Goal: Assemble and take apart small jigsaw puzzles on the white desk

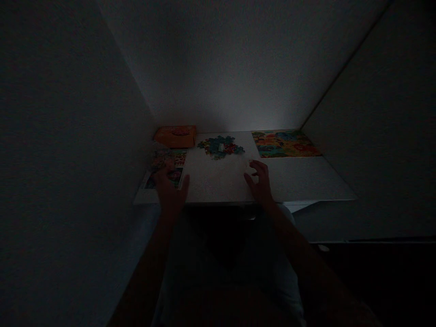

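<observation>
The scene is very dark. My left hand (170,190) is over a picture sheet (179,158) at the table's left side, thumb spread away from the fingers. Whether its fingertips touch the sheet is hard to tell. My right hand (261,182) rests near the table's front edge, right of the middle. Its fingers curve with a gap between thumb and forefinger, and I make out nothing held there. Between and beyond both hands lies a loose heap of jigsaw puzzle pieces (218,147), mostly blue-green with some red and yellow, and a small pale piece on top.
An orange box (175,136) stands at the back left. A colourful animal picture (286,143) lies at the back right of the white table (299,177). Pale walls (221,81) close in the back and both sides. My legs are under the front edge.
</observation>
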A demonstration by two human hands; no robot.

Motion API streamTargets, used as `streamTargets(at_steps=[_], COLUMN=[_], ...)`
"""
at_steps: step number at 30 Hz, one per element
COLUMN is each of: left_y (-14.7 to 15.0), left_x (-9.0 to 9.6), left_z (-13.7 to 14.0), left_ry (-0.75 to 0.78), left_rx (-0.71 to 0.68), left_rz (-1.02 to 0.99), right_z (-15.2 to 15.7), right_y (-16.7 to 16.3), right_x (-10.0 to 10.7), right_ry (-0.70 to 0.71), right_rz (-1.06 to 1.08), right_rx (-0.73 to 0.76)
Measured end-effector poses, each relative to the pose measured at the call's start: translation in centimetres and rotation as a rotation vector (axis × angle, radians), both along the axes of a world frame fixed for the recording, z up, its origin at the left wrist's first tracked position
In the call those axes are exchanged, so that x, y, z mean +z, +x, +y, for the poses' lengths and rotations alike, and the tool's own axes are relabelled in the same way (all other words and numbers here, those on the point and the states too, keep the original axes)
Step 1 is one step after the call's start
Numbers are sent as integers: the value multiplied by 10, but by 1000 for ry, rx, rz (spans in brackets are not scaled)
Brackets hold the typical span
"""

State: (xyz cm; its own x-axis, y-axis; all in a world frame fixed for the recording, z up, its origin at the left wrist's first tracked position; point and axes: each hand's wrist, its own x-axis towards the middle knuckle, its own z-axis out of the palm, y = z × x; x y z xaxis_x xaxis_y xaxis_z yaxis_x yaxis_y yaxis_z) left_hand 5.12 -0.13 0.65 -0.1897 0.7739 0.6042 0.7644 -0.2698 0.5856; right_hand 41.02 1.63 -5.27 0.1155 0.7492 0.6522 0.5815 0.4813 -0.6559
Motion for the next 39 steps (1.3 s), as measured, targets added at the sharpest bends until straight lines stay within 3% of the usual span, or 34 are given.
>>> streamTargets(at_steps=[4,8,11,15,20,25,29,32,35,39], left_y=[82,121,125,120,104,90,88,88,86,85], left_x=[-32,-50,-55,-56,-49,-41,-43,-45,-49,-55], left_z=[-3,19,37,45,52,63,62,61,63,67], left_ry=[-142,-187,-228,-322,-303,-312,-332,-319,-324,-255], left_rx=[-403,-426,-342,-336,-311,-351,-356,-368,-377,-412], left_rz=[-42,-169,-329,-428,-446,-391,-361,-326,-293,-175], right_z=[-10,-27,-43,-65,-84,-75,-51,-34,-24,-12], right_y=[-5,-8,-9,-13,-6,11,16,17,14,0], right_x=[26,37,26,11,27,40,22,15,24,48], right_ry=[229,331,279,223,176,25,-213,-373,-538,-688], right_rz=[-139,-325,-413,-452,-393,-147,64,30,154,703], right_rx=[28,15,0,-41,-50,24,-23,13,220,523])
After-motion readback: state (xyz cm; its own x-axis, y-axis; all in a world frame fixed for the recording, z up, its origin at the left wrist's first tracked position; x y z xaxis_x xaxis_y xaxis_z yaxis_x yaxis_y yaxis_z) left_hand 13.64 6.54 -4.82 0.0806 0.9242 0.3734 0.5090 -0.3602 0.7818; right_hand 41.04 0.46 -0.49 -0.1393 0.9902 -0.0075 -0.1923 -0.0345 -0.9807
